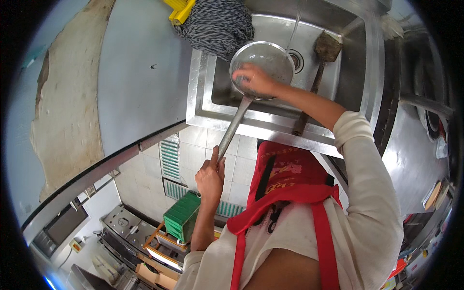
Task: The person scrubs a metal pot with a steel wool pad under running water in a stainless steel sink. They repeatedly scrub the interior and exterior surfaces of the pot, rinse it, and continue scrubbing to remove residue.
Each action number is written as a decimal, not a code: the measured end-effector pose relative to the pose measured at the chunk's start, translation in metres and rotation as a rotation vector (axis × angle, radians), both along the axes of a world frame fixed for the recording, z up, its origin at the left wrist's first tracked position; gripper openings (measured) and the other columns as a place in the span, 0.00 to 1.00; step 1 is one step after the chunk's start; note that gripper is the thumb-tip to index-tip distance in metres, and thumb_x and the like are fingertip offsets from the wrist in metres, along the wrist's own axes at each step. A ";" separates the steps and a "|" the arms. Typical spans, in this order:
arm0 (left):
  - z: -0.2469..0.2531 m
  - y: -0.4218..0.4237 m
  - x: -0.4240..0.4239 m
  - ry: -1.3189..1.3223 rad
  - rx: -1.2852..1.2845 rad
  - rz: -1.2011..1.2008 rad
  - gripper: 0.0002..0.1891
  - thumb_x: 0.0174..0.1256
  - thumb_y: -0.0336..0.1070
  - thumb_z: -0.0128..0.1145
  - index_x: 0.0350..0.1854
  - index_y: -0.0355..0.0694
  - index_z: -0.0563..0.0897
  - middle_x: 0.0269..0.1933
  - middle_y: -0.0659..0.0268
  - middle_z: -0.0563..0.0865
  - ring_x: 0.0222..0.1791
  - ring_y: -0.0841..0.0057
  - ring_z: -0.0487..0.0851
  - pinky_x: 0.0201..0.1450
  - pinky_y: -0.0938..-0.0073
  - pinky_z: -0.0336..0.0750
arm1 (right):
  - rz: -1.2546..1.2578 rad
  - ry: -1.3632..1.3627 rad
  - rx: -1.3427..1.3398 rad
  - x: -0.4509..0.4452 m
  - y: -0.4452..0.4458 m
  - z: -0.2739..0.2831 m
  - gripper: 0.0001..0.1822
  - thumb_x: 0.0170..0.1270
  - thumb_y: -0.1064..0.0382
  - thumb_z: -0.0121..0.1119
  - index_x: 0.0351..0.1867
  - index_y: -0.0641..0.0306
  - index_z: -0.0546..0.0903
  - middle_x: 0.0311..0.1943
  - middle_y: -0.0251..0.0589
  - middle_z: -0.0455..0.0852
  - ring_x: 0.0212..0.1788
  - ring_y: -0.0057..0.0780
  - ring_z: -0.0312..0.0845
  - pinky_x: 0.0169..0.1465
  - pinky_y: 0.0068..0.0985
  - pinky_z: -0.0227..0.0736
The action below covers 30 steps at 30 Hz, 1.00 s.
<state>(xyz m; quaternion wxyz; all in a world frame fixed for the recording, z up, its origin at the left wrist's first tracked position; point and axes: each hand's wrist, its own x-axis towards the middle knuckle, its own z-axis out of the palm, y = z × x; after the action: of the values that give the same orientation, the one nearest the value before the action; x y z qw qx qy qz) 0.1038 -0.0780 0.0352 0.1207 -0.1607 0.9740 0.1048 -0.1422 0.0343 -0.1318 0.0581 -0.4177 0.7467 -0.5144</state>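
My left hand grips the long metal handle of a round strainer or shallow pan, whose bowl is over the left part of a stainless steel sink. Blurred, my right hand is at the inside of the bowl near the handle joint; whether its fingers hold anything cannot be told. A thin stream of water runs down beside the bowl, near the drain. To the right of the bowl, a brown, worn spatula leans with its handle across the sink's front rim, passing under my right forearm.
A grey-and-black mop head with a yellow clamp lies over the sink's left edge. Left of it is a grey work surface with a torn pale sheet. A green crate stands lower down. Metal counter at right.
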 end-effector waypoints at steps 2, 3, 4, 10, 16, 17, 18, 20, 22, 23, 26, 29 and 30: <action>0.006 0.001 -0.001 -0.001 0.005 0.009 0.18 0.54 0.38 0.51 0.49 0.45 0.72 0.17 0.60 0.75 0.13 0.70 0.75 0.15 0.71 0.67 | -0.324 0.008 0.087 -0.030 0.009 0.011 0.13 0.39 0.73 0.54 0.31 0.55 0.75 0.30 0.42 0.74 0.38 0.37 0.69 0.44 0.32 0.63; 0.004 0.001 -0.003 0.007 -0.006 -0.009 0.17 0.54 0.38 0.51 0.49 0.45 0.72 0.17 0.60 0.75 0.13 0.70 0.74 0.15 0.71 0.67 | -0.363 -0.051 0.107 -0.034 0.008 0.008 0.13 0.40 0.73 0.55 0.30 0.55 0.75 0.29 0.42 0.73 0.38 0.38 0.69 0.43 0.33 0.64; 0.002 0.001 -0.004 0.016 -0.017 -0.027 0.17 0.54 0.38 0.51 0.48 0.45 0.72 0.17 0.60 0.75 0.13 0.70 0.74 0.15 0.71 0.67 | -0.399 -0.109 0.123 -0.039 0.006 0.005 0.12 0.40 0.73 0.55 0.30 0.54 0.74 0.28 0.42 0.72 0.37 0.39 0.68 0.42 0.33 0.64; 0.002 0.000 -0.003 0.011 -0.005 -0.005 0.17 0.54 0.39 0.51 0.48 0.45 0.73 0.16 0.61 0.75 0.13 0.70 0.74 0.16 0.70 0.67 | -0.372 0.051 0.124 -0.038 0.006 0.002 0.13 0.40 0.73 0.55 0.30 0.56 0.74 0.31 0.44 0.72 0.38 0.39 0.68 0.43 0.32 0.65; 0.001 0.001 -0.003 0.007 0.016 0.013 0.17 0.54 0.39 0.51 0.48 0.46 0.73 0.17 0.61 0.75 0.13 0.70 0.74 0.15 0.71 0.67 | -0.038 0.153 0.113 0.000 -0.005 0.009 0.13 0.39 0.72 0.55 0.31 0.56 0.74 0.31 0.42 0.73 0.38 0.39 0.69 0.40 0.34 0.66; 0.000 0.001 -0.001 0.011 0.009 0.008 0.17 0.54 0.39 0.51 0.48 0.46 0.73 0.17 0.61 0.75 0.13 0.70 0.74 0.15 0.72 0.67 | -0.161 0.106 0.139 -0.018 0.007 0.002 0.12 0.40 0.72 0.55 0.30 0.56 0.74 0.30 0.41 0.74 0.38 0.38 0.69 0.42 0.34 0.65; 0.001 0.001 -0.002 0.022 0.002 0.002 0.17 0.54 0.39 0.51 0.48 0.46 0.73 0.17 0.61 0.75 0.13 0.71 0.74 0.15 0.72 0.67 | -0.285 0.064 0.163 -0.038 0.017 0.004 0.11 0.40 0.72 0.55 0.29 0.56 0.74 0.29 0.40 0.74 0.38 0.38 0.70 0.44 0.33 0.64; 0.003 0.000 -0.007 0.042 -0.031 -0.024 0.17 0.54 0.39 0.51 0.48 0.47 0.73 0.17 0.61 0.75 0.13 0.70 0.74 0.15 0.72 0.67 | -0.332 -0.190 0.232 -0.036 0.016 0.000 0.10 0.40 0.72 0.54 0.27 0.56 0.74 0.28 0.40 0.74 0.39 0.37 0.70 0.46 0.33 0.63; 0.000 0.000 -0.008 0.042 -0.028 -0.029 0.17 0.54 0.39 0.51 0.48 0.47 0.73 0.17 0.61 0.75 0.13 0.70 0.74 0.15 0.72 0.67 | -0.084 0.025 0.186 0.005 0.013 0.004 0.09 0.41 0.72 0.55 0.27 0.56 0.74 0.28 0.40 0.74 0.38 0.38 0.70 0.42 0.34 0.65; 0.002 -0.001 -0.008 0.032 -0.026 -0.020 0.17 0.55 0.39 0.51 0.49 0.47 0.73 0.17 0.61 0.75 0.13 0.70 0.74 0.15 0.72 0.67 | 0.044 0.129 0.153 0.015 0.013 0.005 0.09 0.41 0.72 0.55 0.27 0.56 0.74 0.29 0.40 0.75 0.38 0.38 0.71 0.40 0.35 0.66; 0.003 -0.001 -0.002 0.012 -0.050 -0.018 0.17 0.55 0.39 0.51 0.49 0.48 0.72 0.17 0.62 0.75 0.13 0.70 0.74 0.15 0.72 0.67 | -0.206 -0.029 0.282 -0.025 0.038 0.008 0.09 0.41 0.72 0.55 0.27 0.56 0.74 0.27 0.41 0.73 0.37 0.39 0.69 0.39 0.32 0.65; 0.002 0.000 -0.009 0.024 -0.082 -0.051 0.18 0.55 0.39 0.51 0.50 0.49 0.72 0.17 0.61 0.75 0.13 0.70 0.74 0.15 0.72 0.68 | -0.112 -0.080 0.376 -0.019 0.037 0.013 0.09 0.40 0.71 0.54 0.27 0.56 0.74 0.26 0.41 0.74 0.36 0.39 0.70 0.39 0.31 0.65; 0.004 0.000 -0.007 0.019 -0.075 -0.042 0.18 0.55 0.40 0.50 0.50 0.49 0.72 0.17 0.61 0.75 0.13 0.69 0.74 0.15 0.72 0.68 | 0.019 -0.070 0.307 -0.003 0.035 0.016 0.09 0.40 0.70 0.54 0.26 0.56 0.73 0.26 0.41 0.74 0.35 0.39 0.71 0.38 0.32 0.66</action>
<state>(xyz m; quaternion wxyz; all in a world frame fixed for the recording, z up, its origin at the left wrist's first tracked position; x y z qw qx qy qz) 0.0968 -0.0779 0.0388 0.1077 -0.1437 0.9814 0.0673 -0.1448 0.0695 -0.1160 0.1519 -0.3929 0.8100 -0.4080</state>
